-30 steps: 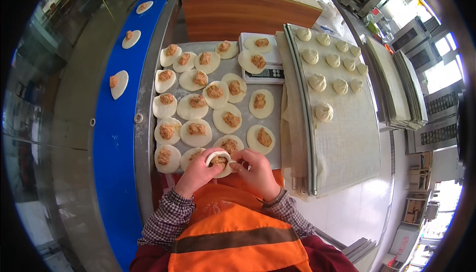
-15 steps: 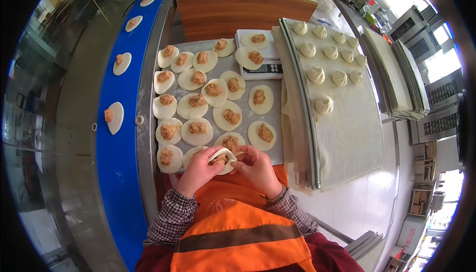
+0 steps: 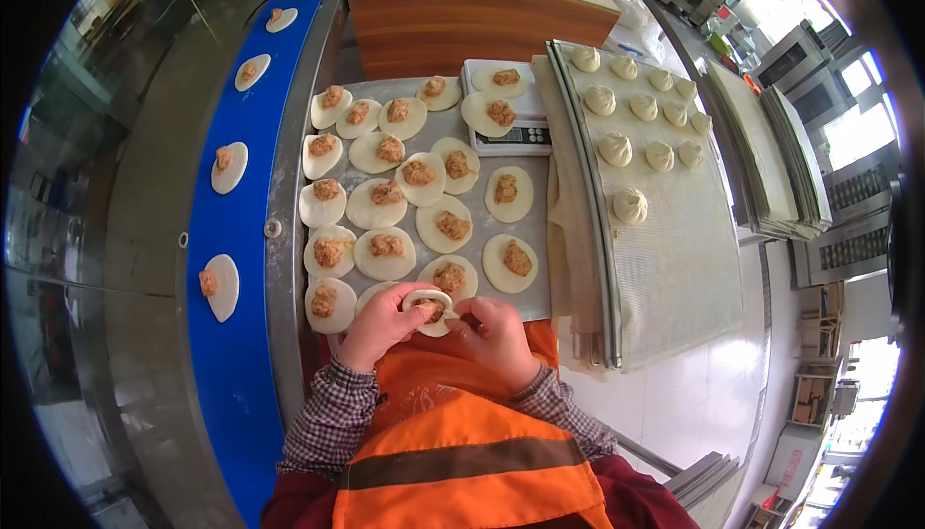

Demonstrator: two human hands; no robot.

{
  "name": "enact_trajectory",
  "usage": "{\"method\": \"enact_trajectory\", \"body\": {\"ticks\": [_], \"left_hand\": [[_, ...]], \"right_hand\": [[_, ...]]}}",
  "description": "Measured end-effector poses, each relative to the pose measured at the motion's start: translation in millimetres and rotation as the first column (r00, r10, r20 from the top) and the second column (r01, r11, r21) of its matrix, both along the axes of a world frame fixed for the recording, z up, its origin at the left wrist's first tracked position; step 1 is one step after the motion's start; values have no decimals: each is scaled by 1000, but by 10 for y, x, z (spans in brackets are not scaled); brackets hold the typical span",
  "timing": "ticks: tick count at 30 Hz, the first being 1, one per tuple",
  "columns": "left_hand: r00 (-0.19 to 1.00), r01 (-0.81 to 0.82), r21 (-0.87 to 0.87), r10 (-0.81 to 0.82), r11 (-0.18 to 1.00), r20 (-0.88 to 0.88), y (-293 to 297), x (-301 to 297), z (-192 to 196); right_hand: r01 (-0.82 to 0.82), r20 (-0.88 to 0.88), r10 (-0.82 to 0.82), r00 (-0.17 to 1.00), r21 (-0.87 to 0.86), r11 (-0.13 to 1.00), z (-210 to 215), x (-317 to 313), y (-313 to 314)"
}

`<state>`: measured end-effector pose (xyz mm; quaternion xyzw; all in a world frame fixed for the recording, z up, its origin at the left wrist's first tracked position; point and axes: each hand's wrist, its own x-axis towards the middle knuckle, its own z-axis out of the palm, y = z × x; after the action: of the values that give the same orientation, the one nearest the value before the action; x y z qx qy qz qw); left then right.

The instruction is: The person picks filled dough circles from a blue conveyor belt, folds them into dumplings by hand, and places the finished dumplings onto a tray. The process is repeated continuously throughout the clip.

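Between my two hands, just above the near edge of the metal table, is a bun wrapper (image 3: 431, 325) curled up round its meat filling, its top still gaping. My left hand (image 3: 383, 324) cups it, with the thumb resting on the filling. The fingertips of my right hand (image 3: 493, 337) pinch the right side of the rim. Flat wrappers topped with meat filling cover the table beyond; a filled wrapper (image 3: 450, 278) lies just past my fingers. Another wrapper (image 3: 371, 296) is partly hidden behind my left hand.
On the left runs a blue conveyor belt (image 3: 226, 375) carrying several filled wrappers. A white scale (image 3: 515, 136) holding wrappers stands at the table's far right. To the right, a cloth-lined tray (image 3: 679, 269) bears several pleated buns. Stacked trays (image 3: 756, 153) lie beyond it.
The wrapper's rim is gathered into a rounder cup, with my right fingers closed on its right side. The wrappers on the belt have moved nearer to me.
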<state>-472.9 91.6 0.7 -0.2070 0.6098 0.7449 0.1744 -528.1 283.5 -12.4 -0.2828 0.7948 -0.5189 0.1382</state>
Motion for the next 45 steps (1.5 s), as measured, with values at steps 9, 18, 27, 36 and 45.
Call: {"method": "enact_trajectory", "body": {"ticks": [9,18,27,36,45], "left_hand": [[945,148,-558,-282,817,-163,14,-13,34],[979,-12,21,16,1000,-204,64,-24,-228],[995,-22,-145,8,989,-96,225,11,-106],[974,82,-126,-106,989,-203,132,33,-283],[888,-407,232,442,883,-126,380,84,-287]], "right_hand": [[-52,-382,68,922,54,997,-20,-7,-102],[89,138,-81,987,-52,995,-89,-5,-30],[-8,140,19,990,-79,997,6,-7,-77],[31,89,-25,996,-66,997,9,38,-92],[-13,-354,-6,935,-52,999,-24,-14,-115]]}}
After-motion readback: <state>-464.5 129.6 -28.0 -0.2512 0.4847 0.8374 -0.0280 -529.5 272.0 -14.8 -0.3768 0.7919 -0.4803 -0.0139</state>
